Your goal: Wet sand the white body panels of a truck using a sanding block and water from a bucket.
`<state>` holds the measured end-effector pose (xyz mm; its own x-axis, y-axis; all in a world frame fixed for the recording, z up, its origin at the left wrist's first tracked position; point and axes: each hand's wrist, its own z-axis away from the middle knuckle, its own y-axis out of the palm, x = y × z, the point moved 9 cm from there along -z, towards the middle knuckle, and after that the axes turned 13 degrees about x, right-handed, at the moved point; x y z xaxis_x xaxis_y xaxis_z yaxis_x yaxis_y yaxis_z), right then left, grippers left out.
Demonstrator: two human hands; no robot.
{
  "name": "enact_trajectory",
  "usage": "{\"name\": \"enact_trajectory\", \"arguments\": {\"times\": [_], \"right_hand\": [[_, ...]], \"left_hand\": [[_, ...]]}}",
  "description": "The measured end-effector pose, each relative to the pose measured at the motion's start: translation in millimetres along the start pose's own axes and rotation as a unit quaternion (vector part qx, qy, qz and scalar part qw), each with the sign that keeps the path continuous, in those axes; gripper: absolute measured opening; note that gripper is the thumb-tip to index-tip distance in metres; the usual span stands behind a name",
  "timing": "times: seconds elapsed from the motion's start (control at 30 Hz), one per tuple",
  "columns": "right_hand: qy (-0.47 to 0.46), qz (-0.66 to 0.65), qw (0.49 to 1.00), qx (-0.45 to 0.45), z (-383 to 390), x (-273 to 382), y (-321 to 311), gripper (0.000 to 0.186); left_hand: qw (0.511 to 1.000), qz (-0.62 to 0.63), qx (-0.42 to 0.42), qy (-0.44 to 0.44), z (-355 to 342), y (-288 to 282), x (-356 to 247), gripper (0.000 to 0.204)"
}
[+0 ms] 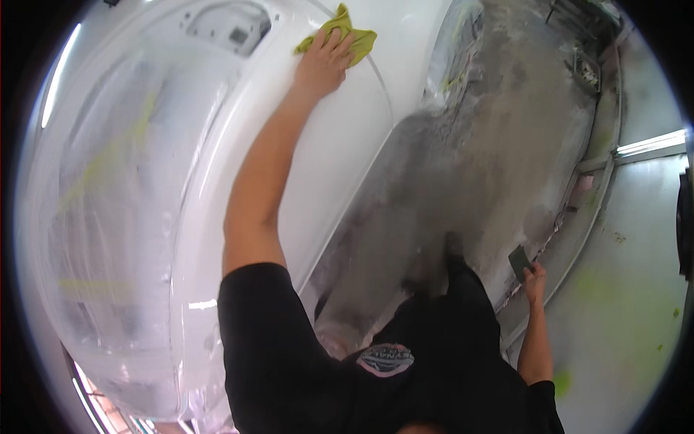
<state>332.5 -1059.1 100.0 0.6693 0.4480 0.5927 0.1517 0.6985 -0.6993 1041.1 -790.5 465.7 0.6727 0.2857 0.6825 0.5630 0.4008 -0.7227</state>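
Note:
My left hand (325,64) is spread over a yellow-green cloth (363,45) and presses it flat against the white body panel (340,137) of a car. Folds of the cloth stick out past the fingers on both sides. Well away from the car, low on the right, my right hand (535,281) grips a dark green flat pad (519,263) by its lower edge. That pad looks like an abrasive scuff pad, though its surface is too small to make out.
Clear plastic sheeting with yellow-green tape covers the car's windows (116,188). A recessed opening (235,29) lies in the panel at the top. Wrapped plastic (452,54) hangs over a wheel area. The stained floor (520,130) runs between the car and a pale wall (629,267).

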Motion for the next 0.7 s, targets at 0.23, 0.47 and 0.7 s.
{"name": "enact_trajectory", "arguments": {"times": [0.23,0.47,0.7], "right_hand": [[-0.031,-0.01,0.997,0.075,13.5,-53.4,37.5,0.037],[-0.082,0.09,0.989,0.084,30.0,55.3,100.1,0.022],[-0.157,0.025,0.966,0.205,55.4,145.0,177.6,0.022]], "left_hand": [[0.993,-0.02,0.102,0.062,210.4,19.8,-33.1,0.049],[0.989,-0.018,0.126,-0.077,554.8,22.4,-65.3,0.059],[0.945,0.017,0.147,-0.29,822.2,11.5,-82.1,0.047]]}}
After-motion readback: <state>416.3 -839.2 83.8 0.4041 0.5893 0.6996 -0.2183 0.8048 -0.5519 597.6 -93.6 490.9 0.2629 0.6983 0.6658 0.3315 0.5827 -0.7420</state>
